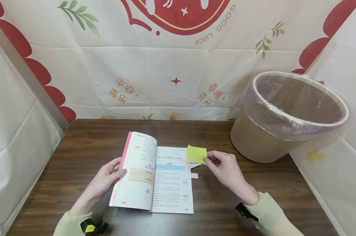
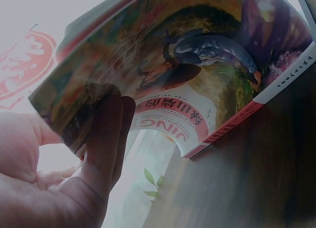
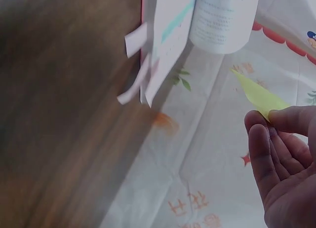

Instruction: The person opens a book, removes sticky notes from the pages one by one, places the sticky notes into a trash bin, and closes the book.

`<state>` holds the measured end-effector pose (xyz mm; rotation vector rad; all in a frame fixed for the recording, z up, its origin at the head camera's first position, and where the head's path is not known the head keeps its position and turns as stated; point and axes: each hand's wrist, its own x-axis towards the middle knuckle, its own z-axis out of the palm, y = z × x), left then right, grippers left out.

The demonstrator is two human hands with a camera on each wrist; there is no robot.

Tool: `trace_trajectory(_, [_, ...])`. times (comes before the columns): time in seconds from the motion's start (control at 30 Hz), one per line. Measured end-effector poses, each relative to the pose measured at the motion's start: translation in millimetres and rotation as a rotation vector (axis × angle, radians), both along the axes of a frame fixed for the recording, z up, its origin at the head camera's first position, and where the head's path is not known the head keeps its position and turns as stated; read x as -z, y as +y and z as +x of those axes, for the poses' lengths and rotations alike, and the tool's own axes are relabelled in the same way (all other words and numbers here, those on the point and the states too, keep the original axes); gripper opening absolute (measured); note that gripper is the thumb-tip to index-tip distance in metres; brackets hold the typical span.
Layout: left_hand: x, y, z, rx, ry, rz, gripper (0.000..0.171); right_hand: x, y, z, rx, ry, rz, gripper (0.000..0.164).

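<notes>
An open book (image 1: 172, 186) lies on the table, its left side lifted and curved. My left hand (image 1: 102, 180) grips that raised side, thumb on the page edge; in the left wrist view the fingers (image 2: 103, 139) press against the illustrated cover (image 2: 212, 50). Between thumb and fingertips my right hand (image 1: 226, 167) pinches a yellow sticky note (image 1: 196, 154), held at the upper right of the right-hand page. In the right wrist view the sticky note (image 3: 259, 95) is apart from the book. Pale pink tabs (image 3: 136, 39) stick out from the page edge.
A bin (image 1: 260, 137) with a clear plastic liner stands at the back right of the brown wooden table (image 1: 86, 141). Printed cloth (image 1: 154, 65) hangs behind the table and along both sides.
</notes>
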<state>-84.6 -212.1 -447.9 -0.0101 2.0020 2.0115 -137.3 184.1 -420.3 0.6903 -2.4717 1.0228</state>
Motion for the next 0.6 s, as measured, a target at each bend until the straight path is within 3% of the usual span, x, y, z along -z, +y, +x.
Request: trace_trajectory(0.6, [1.4,-1.8,-1.7,0.010,0.009,-0.007,0.061,-39.9,24.9,-11.3,0.013,0.203,0.047,0.013])
